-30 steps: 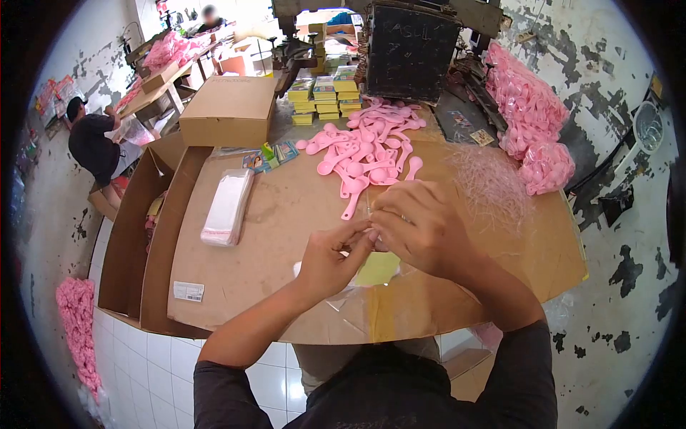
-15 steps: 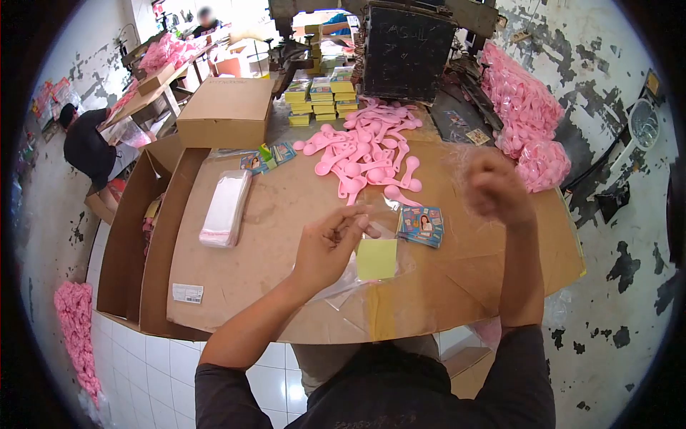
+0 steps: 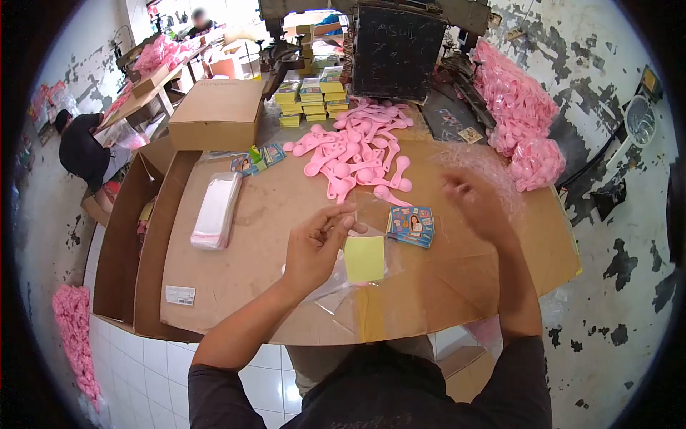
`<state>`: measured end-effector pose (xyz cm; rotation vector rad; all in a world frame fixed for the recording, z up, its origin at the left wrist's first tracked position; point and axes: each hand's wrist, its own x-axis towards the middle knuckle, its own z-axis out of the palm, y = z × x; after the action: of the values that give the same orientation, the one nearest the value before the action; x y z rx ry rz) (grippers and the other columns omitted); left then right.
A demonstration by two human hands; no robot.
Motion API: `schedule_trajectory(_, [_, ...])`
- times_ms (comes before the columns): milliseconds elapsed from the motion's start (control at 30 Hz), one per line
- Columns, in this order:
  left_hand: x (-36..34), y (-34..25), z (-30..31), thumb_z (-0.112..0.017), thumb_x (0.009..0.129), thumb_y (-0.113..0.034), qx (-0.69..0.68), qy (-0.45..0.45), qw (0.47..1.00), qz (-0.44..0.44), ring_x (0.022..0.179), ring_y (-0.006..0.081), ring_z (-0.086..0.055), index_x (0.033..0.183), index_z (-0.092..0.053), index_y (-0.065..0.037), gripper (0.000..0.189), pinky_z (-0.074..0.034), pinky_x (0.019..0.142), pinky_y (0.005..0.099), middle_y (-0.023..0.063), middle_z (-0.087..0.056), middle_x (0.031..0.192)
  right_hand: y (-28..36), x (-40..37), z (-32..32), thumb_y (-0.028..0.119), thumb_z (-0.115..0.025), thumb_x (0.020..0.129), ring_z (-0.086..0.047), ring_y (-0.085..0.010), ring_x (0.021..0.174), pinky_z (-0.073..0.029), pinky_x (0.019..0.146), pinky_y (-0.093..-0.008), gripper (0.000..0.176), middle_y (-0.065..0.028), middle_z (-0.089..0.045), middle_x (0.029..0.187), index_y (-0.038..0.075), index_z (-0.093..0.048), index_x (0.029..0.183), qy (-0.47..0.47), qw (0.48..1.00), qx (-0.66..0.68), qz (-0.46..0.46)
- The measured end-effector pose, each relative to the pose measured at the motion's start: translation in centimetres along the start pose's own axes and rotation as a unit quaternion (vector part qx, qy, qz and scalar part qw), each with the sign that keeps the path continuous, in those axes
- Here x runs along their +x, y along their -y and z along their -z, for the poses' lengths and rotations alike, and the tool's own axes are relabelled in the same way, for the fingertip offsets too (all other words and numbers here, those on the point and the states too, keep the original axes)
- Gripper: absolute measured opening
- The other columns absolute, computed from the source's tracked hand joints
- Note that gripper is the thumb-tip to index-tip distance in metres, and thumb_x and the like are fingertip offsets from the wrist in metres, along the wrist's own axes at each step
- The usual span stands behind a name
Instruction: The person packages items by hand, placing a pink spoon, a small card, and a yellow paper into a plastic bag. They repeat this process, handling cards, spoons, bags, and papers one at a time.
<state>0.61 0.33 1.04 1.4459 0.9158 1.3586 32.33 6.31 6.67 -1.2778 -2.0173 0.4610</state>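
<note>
My left hand [image 3: 314, 247] is closed in a pinch at the upper left edge of a clear plastic bag [image 3: 368, 214]. A yellow square card [image 3: 364, 259] shows through the bag, just right of my fingers. Over the right part of the cardboard, my right hand [image 3: 470, 204] is blurred by motion, its fingers bent. Between the two hands lies a small fanned stack of printed picture cards [image 3: 411, 226]. Beyond them spreads a heap of pink plastic spoons [image 3: 357, 154].
A bundle of clear bags [image 3: 216, 209] and printed cards [image 3: 261, 159] lie at left, near a closed carton [image 3: 216, 114]. Stacks of yellow-edged cards [image 3: 312, 96] stand at the back beside a black box [image 3: 395, 51]. Crumpled clear film [image 3: 493, 171] and bagged pink items [image 3: 514, 100] are at right.
My right hand has moved left and slightly down, away from the crumpled film. My left hand still pinches the bag. The whole view has shifted slightly.
</note>
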Motion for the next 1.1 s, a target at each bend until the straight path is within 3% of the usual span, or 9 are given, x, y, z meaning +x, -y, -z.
schedule_trajectory(67, [0.0,0.2,0.0,-0.06,0.104,-0.012,-0.019,-0.005,1.0,0.005,0.095,0.0152,-0.072,0.129,-0.061,0.003,0.029,-0.06,0.077,0.0281,0.0135,-0.074,0.104,4.4,-0.8,-2.5,0.015,-0.071,0.094,-0.066,-0.0146,0.096,-0.052,0.082,-0.0326,0.038,-0.0066,-0.07,0.105,0.006,-0.062,0.129,0.146,0.971,0.172,0.074])
schedule_trajectory(167, [-0.2,-0.3,-0.2,-0.059,0.105,-0.015,-0.051,-0.005,0.999,0.013,0.094,0.0146,-0.071,0.129,-0.06,0.004,0.03,-0.059,0.079,0.0273,0.0137,-0.074,0.106,7.6,-1.8,-5.6,0.011,-0.071,0.094,-0.067,-0.0133,0.095,-0.053,0.081,-0.0295,0.037,-0.008,-0.069,0.105,0.001,-0.061,0.129,0.21,0.95,0.23,0.028])
schedule_trajectory(267, [0.0,-1.5,0.2,-0.06,0.105,-0.014,-0.072,0.004,0.997,0.037,0.097,0.0152,-0.071,0.129,-0.059,0.004,0.031,-0.059,0.083,0.0284,0.0141,-0.074,0.109,6.2,-1.1,-7.3,0.008,-0.068,0.096,-0.067,-0.0119,0.093,-0.053,0.082,-0.0264,0.032,-0.0079,-0.069,0.103,-0.004,-0.061,0.125,0.214,0.904,0.369,-0.011])
schedule_trajectory(367, [0.6,-1.4,0.3,-0.062,0.103,-0.013,-0.074,0.034,0.996,0.043,0.1,0.0157,-0.07,0.13,-0.06,0.005,0.031,-0.059,0.086,0.0299,0.0137,-0.074,0.111,6.0,-0.6,-6.8,0.006,-0.064,0.098,-0.066,-0.0109,0.094,-0.053,0.081,-0.0264,0.026,-0.0065,-0.068,0.102,-0.004,-0.063,0.122,0.2,0.91,0.364,0.003])
schedule_trajectory(500, [0.6,-0.3,0.6,-0.065,0.101,-0.011,-0.055,0.071,0.992,0.088,0.101,0.0149,-0.07,0.127,-0.064,0.005,0.03,-0.058,0.09,0.0301,0.0128,-0.074,0.112,5.0,-0.7,-6.8,0.008,-0.063,0.099,-0.066,-0.009,0.089,-0.054,0.077,-0.0256,0.022,-0.0044,-0.07,0.1,-0.003,-0.066,0.119,0.189,0.912,0.36,-0.057])
schedule_trajectory(667, [0.5,-0.4,0.3,-0.066,0.101,-0.012,-0.079,0.047,0.992,0.084,0.098,0.0141,-0.07,0.123,-0.068,0.002,0.026,-0.059,0.088,0.0297,0.0106,-0.074,0.11,4.2,-0.8,-7.4,0.008,-0.064,0.099,-0.065,-0.0069,0.085,-0.053,0.075,-0.0246,0.018,-0.0029,-0.071,0.099,-0.002,-0.069,0.114,0.153,0.904,0.392,-0.072])
schedule_trajectory(867, [0.5,-0.2,0.2,-0.065,0.102,-0.012,-0.068,0.046,0.993,0.087,0.098,0.0137,-0.07,0.122,-0.069,0.004,0.026,-0.059,0.087,0.0297,0.0108,-0.074,0.11,2.5,-0.6,-7.2,0.008,-0.066,0.098,-0.065,-0.0091,0.089,-0.053,0.08,-0.0259,0.019,-0.0051,-0.071,0.101,-0.003,-0.071,0.113,0.188,0.902,0.389,-0.017])
schedule_trajectory(967, [0.6,0.1,0.3,-0.064,0.102,-0.012,-0.082,0.051,0.991,0.087,0.098,0.0135,-0.07,0.121,-0.069,0.004,0.025,-0.059,0.086,0.0296,0.0108,-0.074,0.11,4.1,-0.7,-6.7,0.005,-0.066,0.097,-0.064,-0.0095,0.089,-0.052,0.08,-0.0261,0.016,-0.0056,-0.071,0.101,-0.004,-0.071,0.109,0.185,0.891,0.407,-0.074])
schedule_trajectory(1100, [0.4,0.0,0.3,-0.065,0.102,-0.012,-0.071,0.052,0.992,0.093,0.098,0.0141,-0.07,0.121,-0.069,0.003,0.025,-0.06,0.086,0.0295,0.0106,-0.074,0.11,2.8,-0.6,-6.8,0.005,-0.066,0.098,-0.064,-0.0087,0.091,-0.052,0.08,-0.0263,0.014,-0.0041,-0.07,0.1,-0.004,-0.07,0.107,0.195,0.925,0.325,0.017])
